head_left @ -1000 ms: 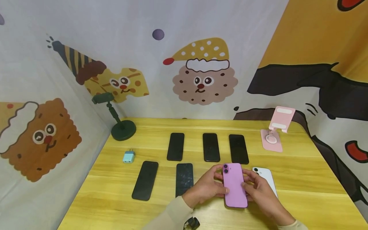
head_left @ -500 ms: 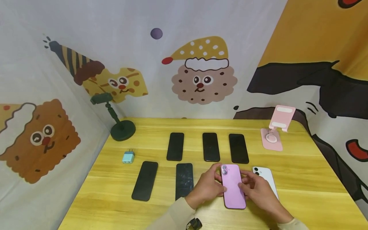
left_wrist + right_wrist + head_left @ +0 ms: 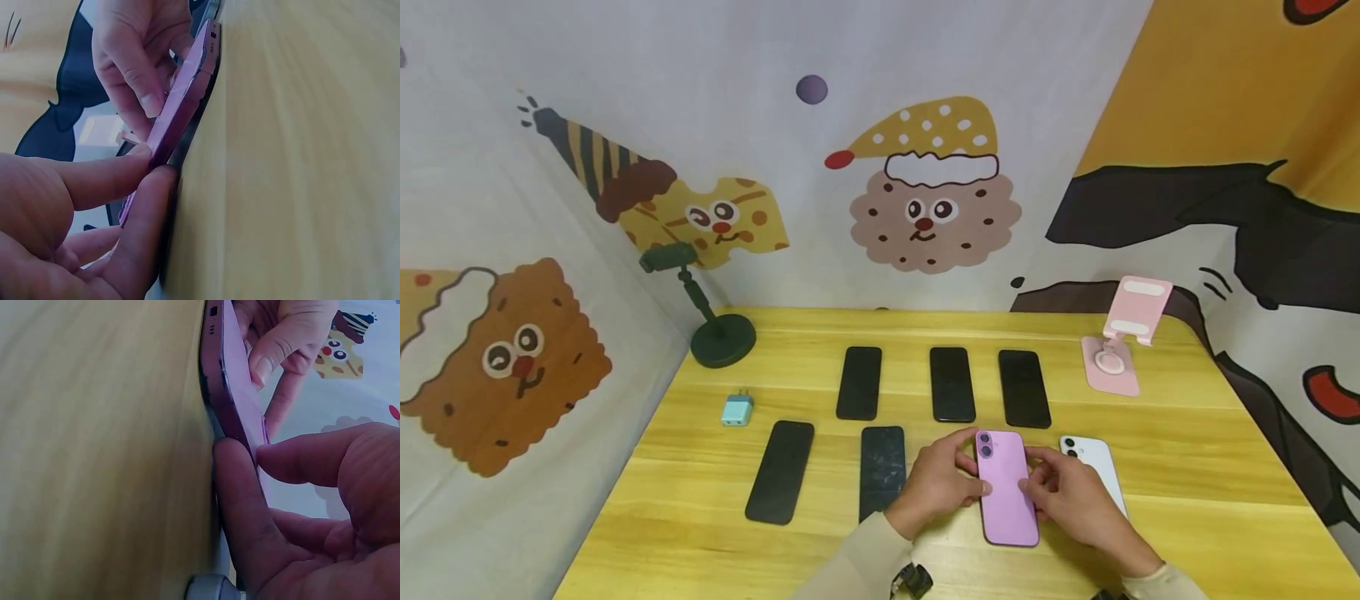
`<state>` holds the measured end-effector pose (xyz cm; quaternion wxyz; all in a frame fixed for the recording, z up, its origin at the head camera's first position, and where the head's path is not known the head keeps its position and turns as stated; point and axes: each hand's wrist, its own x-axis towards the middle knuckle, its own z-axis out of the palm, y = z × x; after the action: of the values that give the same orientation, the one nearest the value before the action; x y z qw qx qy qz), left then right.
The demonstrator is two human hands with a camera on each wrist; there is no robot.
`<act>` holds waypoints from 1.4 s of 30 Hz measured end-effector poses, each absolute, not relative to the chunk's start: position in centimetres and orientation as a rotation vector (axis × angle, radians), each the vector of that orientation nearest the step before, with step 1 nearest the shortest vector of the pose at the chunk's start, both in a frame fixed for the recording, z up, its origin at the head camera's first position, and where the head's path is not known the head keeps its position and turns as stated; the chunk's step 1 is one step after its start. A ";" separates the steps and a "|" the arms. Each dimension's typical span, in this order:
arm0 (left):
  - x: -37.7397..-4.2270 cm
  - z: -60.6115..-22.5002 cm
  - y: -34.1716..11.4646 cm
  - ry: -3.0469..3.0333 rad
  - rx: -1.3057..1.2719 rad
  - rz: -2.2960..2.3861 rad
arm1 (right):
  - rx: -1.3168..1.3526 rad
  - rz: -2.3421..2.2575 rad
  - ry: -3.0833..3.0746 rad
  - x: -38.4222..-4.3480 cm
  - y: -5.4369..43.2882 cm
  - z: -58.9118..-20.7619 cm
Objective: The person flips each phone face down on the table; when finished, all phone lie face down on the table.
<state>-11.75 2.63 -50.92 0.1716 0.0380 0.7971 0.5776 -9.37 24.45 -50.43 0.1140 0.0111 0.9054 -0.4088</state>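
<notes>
A pink smartphone [image 3: 1006, 492] lies back side up between both hands, its two camera lenses at the far left corner. My left hand [image 3: 938, 477] pinches its left edge, thumb on the back and a finger underneath. On the right edge, my right hand [image 3: 1067, 496] pinches it in the same way. Both wrist views show the phone very low over the table, with fingertips between its edges and the wood; whether its lower end touches cannot be told. A white smartphone [image 3: 1097, 462], back up, is partly hidden behind my right hand.
Several dark phones lie on the wooden table [image 3: 685, 533], among them one [image 3: 882, 467] beside my left hand. At the back stand a dark green phone stand [image 3: 722, 340] and a pink phone stand [image 3: 1131, 321]. A light blue charger [image 3: 737, 409] sits left.
Both hands have brought the pink phone slightly left and nearer to me, and it has come down closer to the table. The other phones and the stands stay where they were.
</notes>
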 end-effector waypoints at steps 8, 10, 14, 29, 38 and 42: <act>-11.4 -51.0 2.6 2.264 0.117 1.677 | 0.038 -1.216 2.621 -9.3 24.7 -50.6; -11.4 -51.0 2.6 2.257 0.123 1.694 | 0.037 -1.223 2.616 -9.3 24.7 -50.6; -11.3 -51.0 2.7 2.256 0.114 1.692 | 0.041 -1.239 2.599 -9.4 24.8 -50.7; -11.9 -49.8 1.6 2.187 0.178 1.644 | -0.014 -1.207 2.637 -10.2 24.8 -49.9; -12.7 -49.5 -0.6 1.943 0.183 1.740 | -0.122 -1.196 2.728 -11.1 23.5 -48.8; -12.8 -49.3 -1.9 1.959 0.211 1.720 | -0.191 -1.277 2.694 -11.5 22.1 -48.4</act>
<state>-12.82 -1.92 -49.29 0.2600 0.0780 0.7233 0.6349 -11.51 22.12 -48.38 0.0770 -0.0636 0.8992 -0.4260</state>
